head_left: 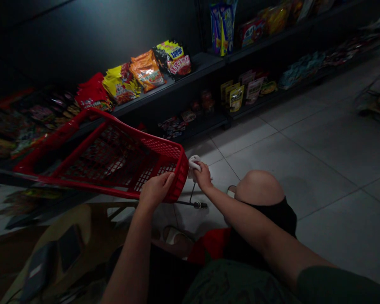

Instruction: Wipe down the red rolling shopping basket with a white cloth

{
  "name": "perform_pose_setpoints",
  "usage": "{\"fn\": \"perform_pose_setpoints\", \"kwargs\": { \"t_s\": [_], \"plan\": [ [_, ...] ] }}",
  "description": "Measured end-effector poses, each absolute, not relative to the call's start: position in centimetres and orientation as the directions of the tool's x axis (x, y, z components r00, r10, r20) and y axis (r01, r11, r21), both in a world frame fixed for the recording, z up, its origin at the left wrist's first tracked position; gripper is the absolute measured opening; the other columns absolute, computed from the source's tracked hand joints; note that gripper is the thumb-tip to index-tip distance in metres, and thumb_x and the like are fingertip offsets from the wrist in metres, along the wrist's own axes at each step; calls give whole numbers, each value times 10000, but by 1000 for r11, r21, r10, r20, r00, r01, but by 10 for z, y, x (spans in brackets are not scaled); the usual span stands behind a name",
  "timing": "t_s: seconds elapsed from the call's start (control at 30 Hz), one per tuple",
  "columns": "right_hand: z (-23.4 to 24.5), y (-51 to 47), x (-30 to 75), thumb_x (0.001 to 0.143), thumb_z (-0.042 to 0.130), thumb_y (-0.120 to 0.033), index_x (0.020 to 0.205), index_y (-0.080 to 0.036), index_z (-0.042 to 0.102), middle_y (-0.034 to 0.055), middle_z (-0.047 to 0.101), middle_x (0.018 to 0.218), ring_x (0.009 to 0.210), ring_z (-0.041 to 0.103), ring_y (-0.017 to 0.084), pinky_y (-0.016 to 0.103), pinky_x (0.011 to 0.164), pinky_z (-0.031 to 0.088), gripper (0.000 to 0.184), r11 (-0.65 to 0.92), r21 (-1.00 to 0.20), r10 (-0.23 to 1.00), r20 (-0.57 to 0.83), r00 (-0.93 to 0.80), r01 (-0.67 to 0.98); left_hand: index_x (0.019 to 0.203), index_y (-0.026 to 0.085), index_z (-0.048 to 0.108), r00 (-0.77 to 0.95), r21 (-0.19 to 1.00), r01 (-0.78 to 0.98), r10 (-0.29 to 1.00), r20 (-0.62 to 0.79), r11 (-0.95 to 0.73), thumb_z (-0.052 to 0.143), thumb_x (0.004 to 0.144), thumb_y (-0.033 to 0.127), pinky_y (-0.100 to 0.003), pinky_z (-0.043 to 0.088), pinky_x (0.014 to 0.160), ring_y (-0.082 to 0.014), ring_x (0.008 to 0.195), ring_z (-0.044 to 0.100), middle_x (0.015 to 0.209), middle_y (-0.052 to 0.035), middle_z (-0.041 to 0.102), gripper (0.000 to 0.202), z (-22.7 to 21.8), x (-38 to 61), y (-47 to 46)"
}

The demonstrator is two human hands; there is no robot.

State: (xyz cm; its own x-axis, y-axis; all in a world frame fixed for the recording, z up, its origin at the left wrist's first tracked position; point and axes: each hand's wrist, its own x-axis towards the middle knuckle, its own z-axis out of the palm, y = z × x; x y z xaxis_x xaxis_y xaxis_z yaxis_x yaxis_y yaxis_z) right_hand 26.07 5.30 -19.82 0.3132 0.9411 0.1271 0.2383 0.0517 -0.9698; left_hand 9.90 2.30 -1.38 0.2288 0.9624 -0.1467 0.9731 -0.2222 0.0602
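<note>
Red plastic basket [179, 177], left hand [155, 191] curled over its rim, right hand [203, 176] pinching white plastic piece [194, 165] (snack labels [147, 70] unreadable)

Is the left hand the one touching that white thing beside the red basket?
No, the left hand is on the red basket, while the right hand is the one on the white thing.

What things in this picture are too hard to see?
White thing in the right hand: head view, the fingers cover part of it, so I can't tell what it is.
Snack packets on the shelf: head view, words too small and blurry.
Darker packets behind the red basket: head view, shadow and the basket hide them.
</note>
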Motion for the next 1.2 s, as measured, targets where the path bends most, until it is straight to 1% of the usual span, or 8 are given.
{"fn": "perform_pose_setpoints", "kwargs": {
  "t_s": [0.17, 0.33, 0.53, 0.67, 0.77, 0.93, 1.03, 1.2],
  "plan": [
    [-199, 25, 233, 704, 562, -67, 1039, -162, 640, 61, 610, 1064, 1024, 563, 191, 320, 950, 452, 357, 97, -974, 961, 145, 235, 204, 1114, 325, 695, 249, 47, 968, 960, -129, -245, 281, 988, 541, -277, 373, 699, -221, 884, 693, 957, -49, 767, 483, -14, 99, 21],
    [-208, -25, 212, 675, 600, -86, 924, -210, 677, 20, 616, 975, 927, 585, 176, 292, 868, 473, 288, 226, -952, 962, 185, -198, 205, 1140, 319, 691, 241, 19, 970, 962, -126, -240, 286, 992, 525, -282, 377, 701, -227, 899, 695, 985, -59, 768, 478, -15, 100, 21],
    [-192, 55, 264, 757, 490, -142, 959, -191, 679, 42, 665, 1008, 969, 590, 185, 323, 916, 466, 281, -70, -988, 953, -26, 301, 136, 1166, 330, 683, 226, 22, 974, 961, -158, -226, 259, 992, 550, -281, 378, 689, -231, 905, 697, 977, -62, 771, 508, -11, 104, 21],
    [-191, 71, 263, 751, 487, -158, 984, -192, 669, 42, 660, 1035, 975, 581, 185, 317, 892, 472, 297, -83, -991, 922, -35, 385, 109, 1141, 324, 690, 238, 30, 971, 958, -158, -237, 266, 992, 544, -277, 378, 690, -226, 902, 698, 979, -60, 771, 500, -12, 104, 22],
    [-202, 31, 236, 715, 538, -127, 961, -181, 668, 49, 637, 985, 961, 573, 197, 323, 880, 469, 283, -20, -981, 965, 31, 261, 192, 1146, 319, 690, 255, 61, 967, 957, -137, -249, 287, 989, 544, -274, 384, 701, -230, 923, 699, 1000, -66, 769, 487, -15, 102, 23],
    [-209, -20, 216, 634, 671, -115, 837, -206, 698, 11, 649, 878, 808, 597, 172, 273, 783, 481, 224, 132, -973, 974, 92, -207, 189, 1106, 293, 702, 270, 49, 963, 956, -116, -266, 279, 995, 532, -278, 374, 700, -231, 890, 700, 943, -81, 770, 499, -18, 100, 25],
    [-199, 10, 241, 621, 655, -99, 791, -193, 691, -5, 673, 789, 731, 603, 160, 245, 713, 473, 197, -22, -988, 997, -33, -67, 150, 1134, 290, 694, 261, 20, 965, 957, -125, -261, 272, 997, 530, -282, 368, 696, -231, 871, 699, 930, -85, 770, 504, -18, 101, 24],
    [-187, 82, 282, 809, 414, -134, 1039, -165, 619, 27, 683, 976, 879, 600, 144, 241, 792, 466, 310, -134, -985, 947, -95, 306, 110, 1154, 299, 693, 239, 19, 971, 957, -162, -239, 280, 991, 538, -276, 368, 678, -233, 874, 697, 943, -80, 770, 504, -15, 105, 21]
  ]
}}
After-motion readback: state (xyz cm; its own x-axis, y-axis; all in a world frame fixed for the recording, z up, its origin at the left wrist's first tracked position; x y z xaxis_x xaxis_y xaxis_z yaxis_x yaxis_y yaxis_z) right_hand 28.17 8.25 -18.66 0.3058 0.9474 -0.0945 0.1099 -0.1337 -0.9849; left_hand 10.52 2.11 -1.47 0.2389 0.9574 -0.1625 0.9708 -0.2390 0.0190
